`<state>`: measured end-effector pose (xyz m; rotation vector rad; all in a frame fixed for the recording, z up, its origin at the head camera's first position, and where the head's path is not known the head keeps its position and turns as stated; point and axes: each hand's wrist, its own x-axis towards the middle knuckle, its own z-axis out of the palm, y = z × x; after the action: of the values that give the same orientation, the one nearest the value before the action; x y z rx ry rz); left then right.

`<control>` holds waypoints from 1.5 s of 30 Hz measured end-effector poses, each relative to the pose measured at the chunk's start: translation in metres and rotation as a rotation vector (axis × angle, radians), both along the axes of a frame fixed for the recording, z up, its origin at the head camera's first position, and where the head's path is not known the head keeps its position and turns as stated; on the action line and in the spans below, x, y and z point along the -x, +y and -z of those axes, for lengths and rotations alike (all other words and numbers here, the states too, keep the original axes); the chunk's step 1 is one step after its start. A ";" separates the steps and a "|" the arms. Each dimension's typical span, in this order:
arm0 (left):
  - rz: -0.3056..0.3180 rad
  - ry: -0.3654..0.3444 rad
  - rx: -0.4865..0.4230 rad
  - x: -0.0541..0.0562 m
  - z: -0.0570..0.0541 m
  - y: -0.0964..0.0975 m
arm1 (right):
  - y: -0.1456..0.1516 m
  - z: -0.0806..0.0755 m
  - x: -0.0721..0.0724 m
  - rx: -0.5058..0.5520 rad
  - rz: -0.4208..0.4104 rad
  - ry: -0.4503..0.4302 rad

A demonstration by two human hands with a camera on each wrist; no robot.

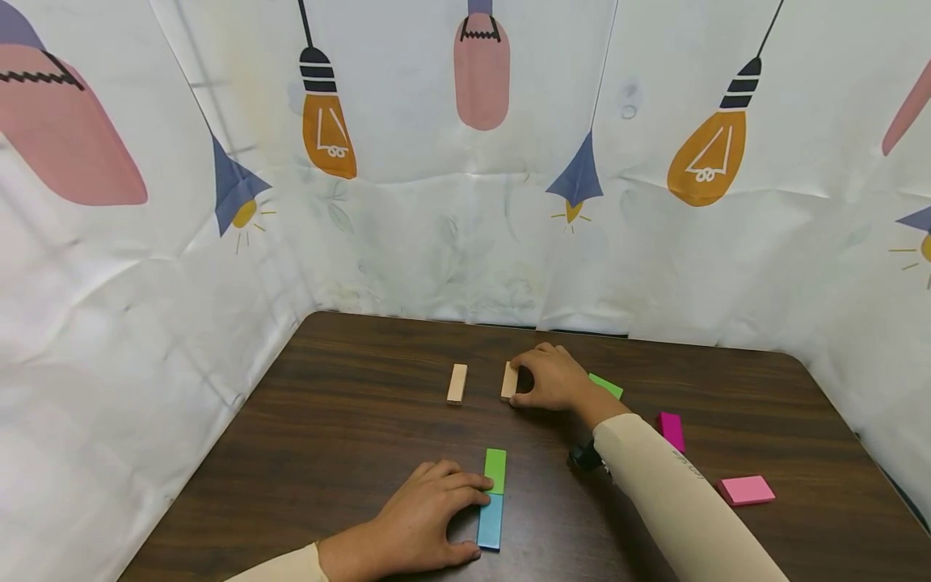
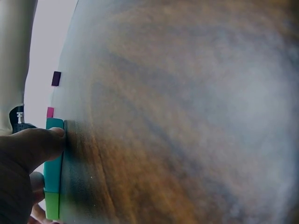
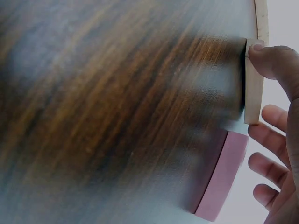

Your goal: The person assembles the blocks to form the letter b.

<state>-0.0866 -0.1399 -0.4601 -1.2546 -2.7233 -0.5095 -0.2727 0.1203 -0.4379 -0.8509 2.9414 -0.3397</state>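
Nearest the camera: left hand [image 1: 429,517], pinching blue block [image 1: 490,525] between thumb and fingers on brown table [image 1: 327,436]; fingertip also overlapping edge of green block [image 1: 496,467], set end to end with blue. In left wrist view, fingers mostly hidden behind thumb. Farther out: right hand [image 1: 551,380], pinching wooden block [image 1: 508,383] by its ends. Second wooden block [image 1: 457,385] just left, cut off in right wrist view. Partly covered by right arm: far green block [image 1: 609,385], magenta block [image 1: 672,431]. Farther right: pink block [image 1: 747,490]. Clear in right wrist view: dull-pink block [image 3: 223,177], unmatched in head view.
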 end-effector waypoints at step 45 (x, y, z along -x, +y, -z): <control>0.004 -0.001 0.002 0.000 -0.002 0.000 | -0.002 -0.001 -0.058 0.111 -0.218 0.043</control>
<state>-0.0862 -0.1398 -0.4584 -1.2604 -2.7235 -0.5082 -0.2151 0.1184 -0.4365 -1.1944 2.8518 -0.4780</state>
